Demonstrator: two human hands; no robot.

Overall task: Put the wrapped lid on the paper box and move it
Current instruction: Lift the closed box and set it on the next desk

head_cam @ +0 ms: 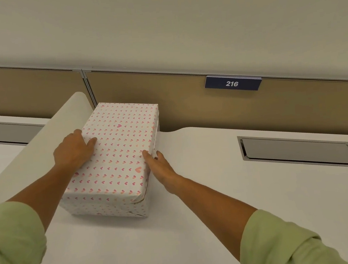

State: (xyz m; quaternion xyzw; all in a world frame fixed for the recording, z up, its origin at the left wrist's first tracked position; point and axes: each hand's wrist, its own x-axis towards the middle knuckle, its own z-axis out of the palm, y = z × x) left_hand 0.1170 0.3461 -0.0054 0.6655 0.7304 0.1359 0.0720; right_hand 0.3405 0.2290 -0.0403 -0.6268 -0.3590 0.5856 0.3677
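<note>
A paper box (104, 208) wrapped in white paper with small pink hearts stands on the white table. Its wrapped lid (119, 150) sits on top and covers it fully, with a slight gap showing at the near right corner. My left hand (73, 151) presses on the lid's left edge, thumb on top and fingers down the side. On the opposite long side, my right hand (158, 165) grips the lid's right edge, thumb on top. Both hands clasp the box between them.
A wide roll of white paper (42, 144) lies along the box's left side, touching my left arm. A metal cable hatch (298, 151) is set in the table at right. A tan partition (187, 100) with a "216" sign (232, 83) stands just behind the box.
</note>
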